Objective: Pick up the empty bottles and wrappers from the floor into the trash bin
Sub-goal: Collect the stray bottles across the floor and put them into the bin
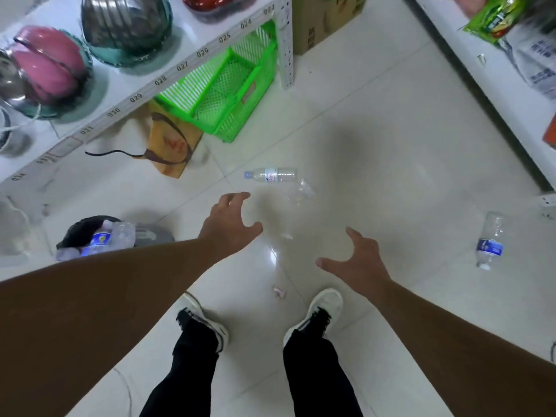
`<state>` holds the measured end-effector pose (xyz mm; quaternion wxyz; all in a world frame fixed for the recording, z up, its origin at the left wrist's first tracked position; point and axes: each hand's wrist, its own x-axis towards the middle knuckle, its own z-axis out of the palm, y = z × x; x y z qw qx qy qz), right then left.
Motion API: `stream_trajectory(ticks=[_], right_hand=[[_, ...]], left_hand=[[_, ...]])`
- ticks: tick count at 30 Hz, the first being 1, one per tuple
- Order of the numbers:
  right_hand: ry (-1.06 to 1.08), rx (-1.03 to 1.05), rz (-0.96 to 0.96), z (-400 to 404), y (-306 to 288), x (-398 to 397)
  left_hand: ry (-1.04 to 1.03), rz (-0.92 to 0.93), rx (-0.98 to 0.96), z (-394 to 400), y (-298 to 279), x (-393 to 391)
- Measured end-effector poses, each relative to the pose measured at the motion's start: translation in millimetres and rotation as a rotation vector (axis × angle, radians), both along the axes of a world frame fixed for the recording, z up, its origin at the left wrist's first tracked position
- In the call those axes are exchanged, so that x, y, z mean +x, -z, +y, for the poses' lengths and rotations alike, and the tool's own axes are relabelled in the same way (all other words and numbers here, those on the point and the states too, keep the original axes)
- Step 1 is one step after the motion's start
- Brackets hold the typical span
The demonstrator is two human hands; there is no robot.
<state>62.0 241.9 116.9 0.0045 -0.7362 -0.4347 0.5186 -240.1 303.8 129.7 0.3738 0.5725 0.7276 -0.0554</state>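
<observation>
Only the one head cam here, looking straight down past both arms at a white tiled floor. Our left hand is stretched forward with fingers spread and curled, gripping nothing, hanging above the tiles. Our right hand is lower and nearer to us, palm down, fingers splayed loose, also empty.

Trash-wise: a clear bottle with a blue cap lies on its side just past the left hand's fingertips, not touching them. Right beside it, toward us, there's a crumpled clear plastic thing, probably a squashed bottle or wrapper, but it's too see-through and blurry to call. A second bottle with a blue label lies well off to the right, near the foot of the right-hand shelf. A small pink scrap sits on the floor between our two shoes, with another tiny pale bit between the hands.

The trash bin is on the left, black-lined, partly hidden behind our left forearm, and it already has bottles in it, one with a blue label.

Behind that, the left shelf holds metal bowls up top, with a green plastic basket and a yellowish bag underneath. A cardboard box stands further back.
</observation>
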Motion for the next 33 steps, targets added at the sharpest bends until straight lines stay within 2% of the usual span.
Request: stream_trajectory(ticks=[6,9,11,16,20,27,33], right_hand=[[0.028,0.010,0.009,22.7,2.9,15.2],[0.040,0.011,0.004,36.8,8.1,9.6],[0.048,0.005,0.004,46.9,13.3,1.1],[0.119,-0.011,-0.003,76.4,22.0,-30.9],[0.163,-0.031,-0.026,107.3,40.7,-56.1],[0.090,-0.071,-0.120,152.8,108.8,-90.5],[-0.057,-0.074,-0.196,178.0,207.2,-98.7]], left_hand=[[0.054,0.040,0.000,39.5,1.1,28.0],[0.150,0.048,0.008,57.8,7.7,27.8],[0.203,0.053,-0.004,70.7,14.2,22.5],[0.189,0.056,-0.074,105.1,32.9,-7.4],[0.309,0.073,-0.081,136.8,52.4,-39.0],[0.334,0.065,-0.126,179.0,116.6,-48.4],[0.289,0.110,-0.157,203.4,211.9,-32.8]])
